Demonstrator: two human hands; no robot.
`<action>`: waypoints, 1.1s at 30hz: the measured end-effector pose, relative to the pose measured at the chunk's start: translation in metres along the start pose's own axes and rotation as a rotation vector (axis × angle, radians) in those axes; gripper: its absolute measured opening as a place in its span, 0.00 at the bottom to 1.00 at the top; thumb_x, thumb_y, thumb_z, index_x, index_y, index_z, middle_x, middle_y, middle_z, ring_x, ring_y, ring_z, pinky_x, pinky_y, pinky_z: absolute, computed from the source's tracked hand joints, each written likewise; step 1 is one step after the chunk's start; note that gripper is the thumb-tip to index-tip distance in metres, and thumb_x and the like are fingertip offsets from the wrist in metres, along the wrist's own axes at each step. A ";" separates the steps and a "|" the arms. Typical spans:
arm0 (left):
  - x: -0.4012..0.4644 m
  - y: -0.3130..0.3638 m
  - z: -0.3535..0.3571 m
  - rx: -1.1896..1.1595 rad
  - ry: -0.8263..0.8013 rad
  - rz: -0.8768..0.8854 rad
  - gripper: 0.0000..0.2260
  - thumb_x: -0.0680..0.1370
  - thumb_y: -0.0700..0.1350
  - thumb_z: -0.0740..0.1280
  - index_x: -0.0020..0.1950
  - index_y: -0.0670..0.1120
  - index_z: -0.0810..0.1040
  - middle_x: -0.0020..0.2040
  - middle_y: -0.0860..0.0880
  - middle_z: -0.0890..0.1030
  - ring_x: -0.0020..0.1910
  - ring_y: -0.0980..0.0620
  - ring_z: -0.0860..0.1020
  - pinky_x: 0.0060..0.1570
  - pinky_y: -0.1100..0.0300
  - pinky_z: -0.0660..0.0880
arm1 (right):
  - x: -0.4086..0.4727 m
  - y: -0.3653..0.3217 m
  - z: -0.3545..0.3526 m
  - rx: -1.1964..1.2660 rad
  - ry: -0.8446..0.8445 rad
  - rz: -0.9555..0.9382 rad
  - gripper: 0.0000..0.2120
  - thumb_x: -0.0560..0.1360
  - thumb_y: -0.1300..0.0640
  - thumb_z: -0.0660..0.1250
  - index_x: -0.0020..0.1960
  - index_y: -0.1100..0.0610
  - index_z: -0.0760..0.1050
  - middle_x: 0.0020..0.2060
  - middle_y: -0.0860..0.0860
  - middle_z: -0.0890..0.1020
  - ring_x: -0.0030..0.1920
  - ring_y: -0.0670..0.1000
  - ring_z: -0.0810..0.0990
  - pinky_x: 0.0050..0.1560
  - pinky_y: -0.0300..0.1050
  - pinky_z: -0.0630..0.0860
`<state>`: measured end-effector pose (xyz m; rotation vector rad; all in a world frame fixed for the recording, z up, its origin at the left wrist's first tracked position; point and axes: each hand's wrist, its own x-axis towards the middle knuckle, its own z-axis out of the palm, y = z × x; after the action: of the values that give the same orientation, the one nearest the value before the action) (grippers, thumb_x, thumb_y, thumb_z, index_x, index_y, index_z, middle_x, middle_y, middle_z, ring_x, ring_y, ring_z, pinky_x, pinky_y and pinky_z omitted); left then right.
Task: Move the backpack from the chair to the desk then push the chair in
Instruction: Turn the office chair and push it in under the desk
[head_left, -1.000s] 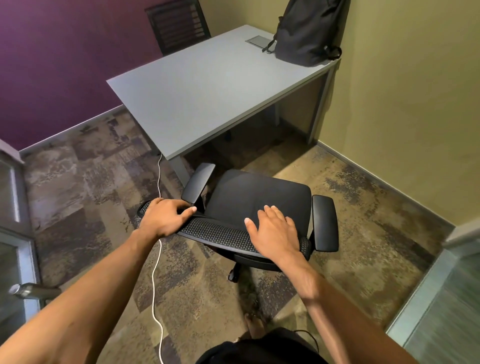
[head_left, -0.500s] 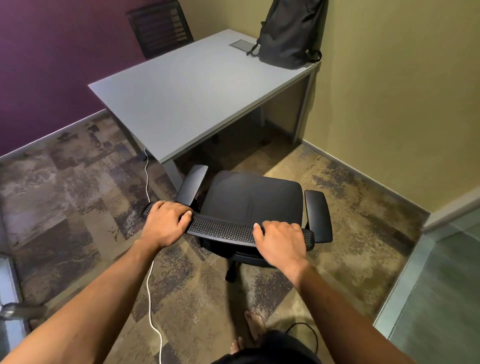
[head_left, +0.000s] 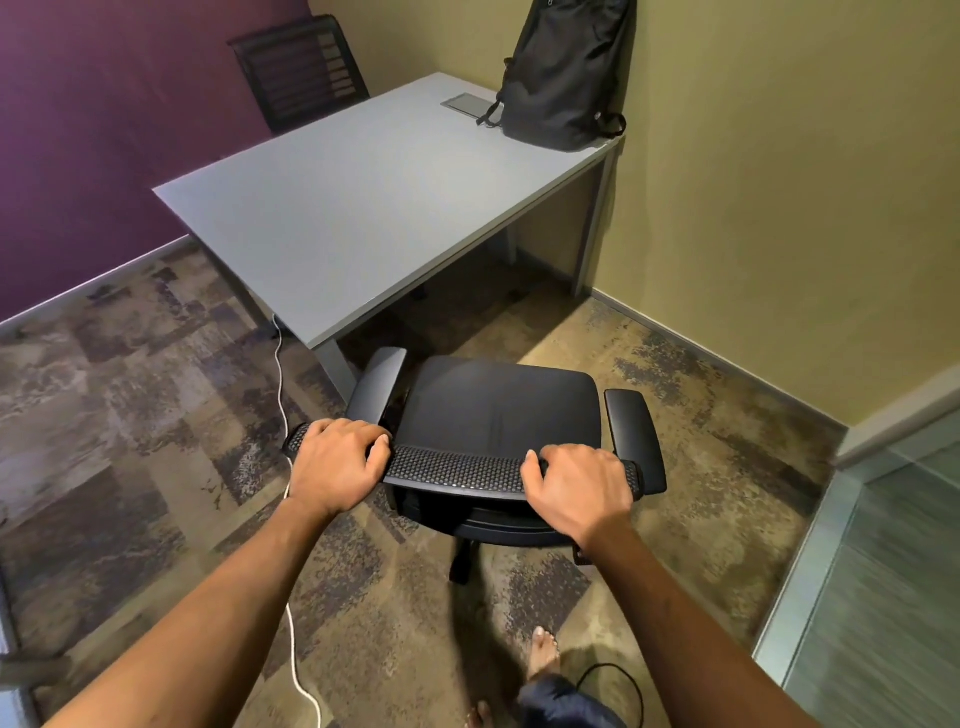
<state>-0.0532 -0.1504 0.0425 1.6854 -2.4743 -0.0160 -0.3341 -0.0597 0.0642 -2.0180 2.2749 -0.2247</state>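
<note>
A black backpack (head_left: 563, 73) stands upright on the far right corner of the grey desk (head_left: 363, 208), leaning against the yellow wall. A black office chair (head_left: 498, 405) with two armrests stands on the carpet just in front of the desk's near edge, its seat bare. My left hand (head_left: 335, 462) grips the left end of the chair's mesh backrest top. My right hand (head_left: 576, 486) grips the right end of the same backrest.
A second dark chair (head_left: 298, 67) stands behind the desk by the purple wall. A white cable (head_left: 284, 415) runs along the floor left of the chair. A black cable (head_left: 613, 686) loops by my bare foot (head_left: 543, 649). A glass partition (head_left: 872, 582) is at right.
My right hand went from lying flat on the backrest to gripping it. The chair has come a little closer to the desk edge and turned squarer to it.
</note>
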 end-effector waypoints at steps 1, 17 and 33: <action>0.003 0.001 0.001 -0.006 0.000 -0.006 0.18 0.77 0.53 0.52 0.43 0.52 0.81 0.44 0.52 0.85 0.47 0.48 0.80 0.52 0.52 0.67 | 0.003 0.002 -0.001 0.008 0.001 -0.001 0.23 0.78 0.44 0.54 0.41 0.56 0.82 0.39 0.55 0.85 0.41 0.59 0.82 0.46 0.49 0.72; 0.094 0.044 0.011 -0.026 -0.013 -0.161 0.17 0.79 0.53 0.52 0.41 0.52 0.77 0.44 0.52 0.84 0.47 0.49 0.79 0.53 0.51 0.67 | 0.134 0.066 -0.013 0.076 0.017 -0.069 0.22 0.78 0.43 0.55 0.40 0.54 0.81 0.36 0.53 0.84 0.40 0.56 0.80 0.49 0.49 0.73; 0.200 0.127 0.026 -0.021 0.016 -0.382 0.18 0.79 0.53 0.52 0.37 0.52 0.77 0.39 0.50 0.83 0.42 0.46 0.80 0.49 0.50 0.69 | 0.289 0.155 -0.026 0.049 0.022 -0.194 0.20 0.78 0.44 0.57 0.39 0.53 0.82 0.31 0.52 0.80 0.37 0.54 0.77 0.46 0.47 0.72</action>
<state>-0.2459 -0.2906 0.0515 2.1092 -2.0946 -0.0701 -0.5251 -0.3269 0.0716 -2.2211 2.0636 -0.3147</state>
